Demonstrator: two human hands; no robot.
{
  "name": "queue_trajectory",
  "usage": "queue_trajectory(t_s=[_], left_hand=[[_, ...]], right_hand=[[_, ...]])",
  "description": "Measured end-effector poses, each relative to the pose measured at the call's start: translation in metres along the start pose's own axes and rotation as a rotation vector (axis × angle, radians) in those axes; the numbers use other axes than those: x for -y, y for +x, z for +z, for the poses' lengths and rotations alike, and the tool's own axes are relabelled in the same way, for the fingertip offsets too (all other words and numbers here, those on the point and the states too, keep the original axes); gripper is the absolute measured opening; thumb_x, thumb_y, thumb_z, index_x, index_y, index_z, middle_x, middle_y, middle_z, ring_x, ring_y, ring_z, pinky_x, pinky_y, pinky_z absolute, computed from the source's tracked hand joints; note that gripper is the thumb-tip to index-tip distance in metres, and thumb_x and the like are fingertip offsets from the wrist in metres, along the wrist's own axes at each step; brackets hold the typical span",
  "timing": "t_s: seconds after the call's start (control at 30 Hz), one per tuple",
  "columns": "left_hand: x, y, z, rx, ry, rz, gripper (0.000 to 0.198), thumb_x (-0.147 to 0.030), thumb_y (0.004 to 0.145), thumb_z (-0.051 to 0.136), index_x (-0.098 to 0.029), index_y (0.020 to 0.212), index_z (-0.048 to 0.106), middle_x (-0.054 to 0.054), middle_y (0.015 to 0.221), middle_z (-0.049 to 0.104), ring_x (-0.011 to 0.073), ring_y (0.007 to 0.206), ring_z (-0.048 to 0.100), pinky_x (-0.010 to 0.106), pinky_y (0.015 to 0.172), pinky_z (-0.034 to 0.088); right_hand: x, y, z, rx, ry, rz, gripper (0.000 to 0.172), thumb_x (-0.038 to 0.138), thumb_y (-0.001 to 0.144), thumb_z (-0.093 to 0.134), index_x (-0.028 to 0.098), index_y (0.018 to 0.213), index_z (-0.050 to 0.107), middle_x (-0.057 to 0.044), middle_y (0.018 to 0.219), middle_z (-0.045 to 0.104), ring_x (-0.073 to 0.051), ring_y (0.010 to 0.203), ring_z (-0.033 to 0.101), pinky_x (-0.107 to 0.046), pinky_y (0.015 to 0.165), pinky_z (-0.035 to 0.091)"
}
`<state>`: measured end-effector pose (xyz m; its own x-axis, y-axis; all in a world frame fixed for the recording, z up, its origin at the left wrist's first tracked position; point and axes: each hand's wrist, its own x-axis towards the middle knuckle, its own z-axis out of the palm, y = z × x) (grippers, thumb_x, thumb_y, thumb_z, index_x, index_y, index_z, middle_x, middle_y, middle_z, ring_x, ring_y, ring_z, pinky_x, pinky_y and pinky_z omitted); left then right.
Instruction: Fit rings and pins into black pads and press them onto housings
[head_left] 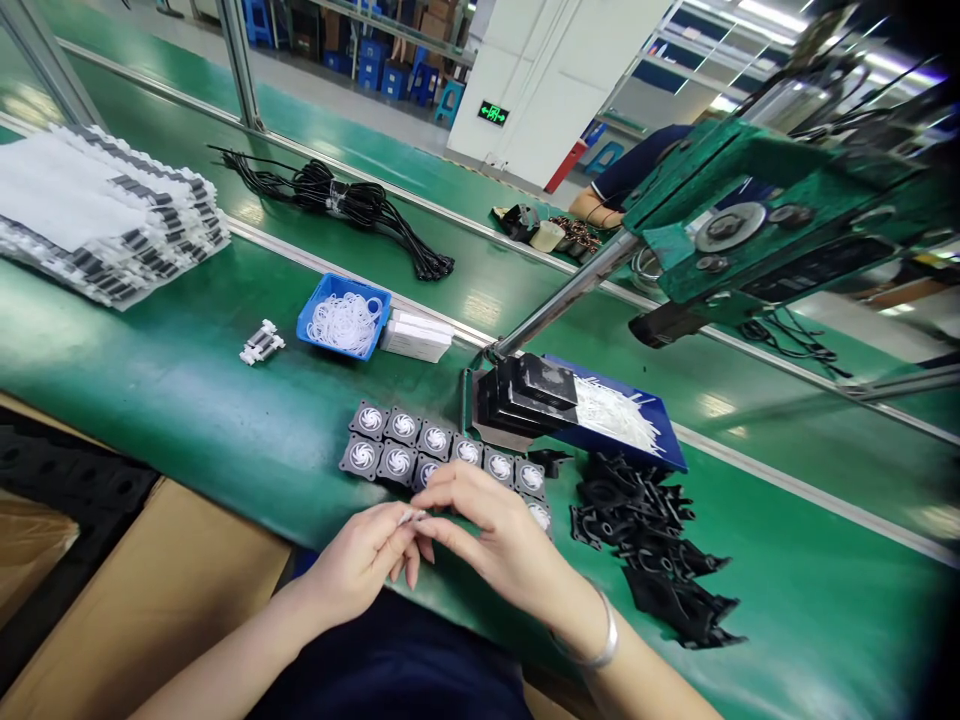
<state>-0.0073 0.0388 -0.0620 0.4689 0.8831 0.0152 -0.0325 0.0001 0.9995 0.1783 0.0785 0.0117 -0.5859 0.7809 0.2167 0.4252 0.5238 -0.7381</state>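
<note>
My left hand (358,556) pinches a small whitish part (409,516) between thumb and fingertips, just in front of my body. From the other side my right hand (499,535) meets it, thumb and forefinger closed together at the same part. Fingers cover most of the part, so its kind is hidden. Behind the hands, two rows of square black pieces with white swirl-shaped centres (397,460) lie on the green bench (247,440). My right hand hides some of this group.
A blue bin of white rings (300,328) stands by a white box (417,337). Right are a green press (757,170) with black blocks (525,390), a blue tray (670,430) of white strips, and black brackets (637,510). Cables (334,195), white stacks (90,200) and a co-worker's arm (596,208) lie beyond.
</note>
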Motion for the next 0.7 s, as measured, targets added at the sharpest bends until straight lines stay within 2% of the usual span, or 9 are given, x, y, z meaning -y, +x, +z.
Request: queue_trajectory(t_s=[0.03, 0.1, 0.23, 0.3, 0.43, 0.57, 0.7], left_hand=[[0.000, 0.000, 0.000, 0.000, 0.018, 0.009, 0.039, -0.037, 0.105, 0.034, -0.015, 0.086, 0.059, 0.001, 0.069, 0.060, 0.0090, 0.056, 0.053, 0.021, 0.057, 0.047], [-0.001, 0.000, 0.000, -0.009, 0.029, 0.020, 0.039, -0.036, 0.105, 0.033, -0.015, 0.085, 0.059, 0.001, 0.067, 0.059, 0.0088, 0.055, 0.051, 0.021, 0.057, 0.046], [0.000, -0.003, 0.000, -0.066, -0.023, 0.026, 0.040, -0.039, 0.105, 0.034, -0.014, 0.087, 0.060, 0.001, 0.068, 0.060, 0.0086, 0.054, 0.052, 0.021, 0.055, 0.046], [0.002, -0.004, -0.002, -0.120, -0.097, 0.009, 0.040, -0.041, 0.104, 0.035, -0.013, 0.093, 0.061, 0.003, 0.073, 0.063, 0.0091, 0.055, 0.056, 0.022, 0.053, 0.045], [0.006, -0.005, -0.006, -0.181, -0.190, -0.046, 0.040, -0.045, 0.103, 0.037, -0.013, 0.102, 0.060, 0.005, 0.082, 0.066, 0.0097, 0.056, 0.060, 0.021, 0.049, 0.043], [0.009, -0.003, -0.009, -0.138, -0.136, -0.051, 0.038, -0.044, 0.103, 0.038, -0.014, 0.102, 0.061, 0.004, 0.083, 0.065, 0.0087, 0.056, 0.060, 0.021, 0.050, 0.043], [0.009, -0.001, -0.010, -0.113, -0.100, -0.051, 0.038, -0.043, 0.103, 0.037, -0.013, 0.102, 0.060, 0.005, 0.084, 0.065, 0.0087, 0.056, 0.060, 0.021, 0.050, 0.043]], right_hand=[[0.000, 0.000, 0.003, 0.011, 0.029, 0.012, 0.007, 0.024, 0.097, 0.060, 0.021, 0.098, 0.065, -0.004, 0.091, 0.062, -0.015, 0.087, 0.061, -0.027, 0.077, 0.052], [0.000, 0.001, 0.009, 0.010, 0.042, 0.035, 0.012, 0.022, 0.097, 0.058, 0.020, 0.087, 0.064, -0.002, 0.084, 0.060, -0.014, 0.082, 0.060, -0.026, 0.073, 0.050], [0.002, 0.009, 0.006, 0.039, 0.035, 0.002, 0.018, 0.025, 0.097, 0.059, 0.019, 0.080, 0.061, -0.002, 0.080, 0.060, -0.014, 0.077, 0.059, -0.026, 0.070, 0.049], [0.001, 0.018, -0.001, -0.032, 0.081, -0.011, 0.017, 0.026, 0.098, 0.058, 0.020, 0.082, 0.062, -0.003, 0.082, 0.064, -0.015, 0.079, 0.062, -0.027, 0.072, 0.051], [-0.010, 0.042, -0.012, -0.252, 0.078, 0.106, 0.013, 0.028, 0.098, 0.057, 0.022, 0.092, 0.067, -0.003, 0.089, 0.073, -0.016, 0.081, 0.069, -0.027, 0.076, 0.055], [-0.025, 0.059, -0.010, -0.238, -0.090, 0.086, 0.012, 0.026, 0.098, 0.057, 0.023, 0.098, 0.069, -0.001, 0.092, 0.075, -0.017, 0.084, 0.072, -0.027, 0.078, 0.056], [-0.033, 0.064, -0.005, -0.214, -0.189, 0.031, 0.014, 0.025, 0.098, 0.055, 0.022, 0.099, 0.069, -0.002, 0.094, 0.075, -0.017, 0.086, 0.071, -0.029, 0.080, 0.056]])
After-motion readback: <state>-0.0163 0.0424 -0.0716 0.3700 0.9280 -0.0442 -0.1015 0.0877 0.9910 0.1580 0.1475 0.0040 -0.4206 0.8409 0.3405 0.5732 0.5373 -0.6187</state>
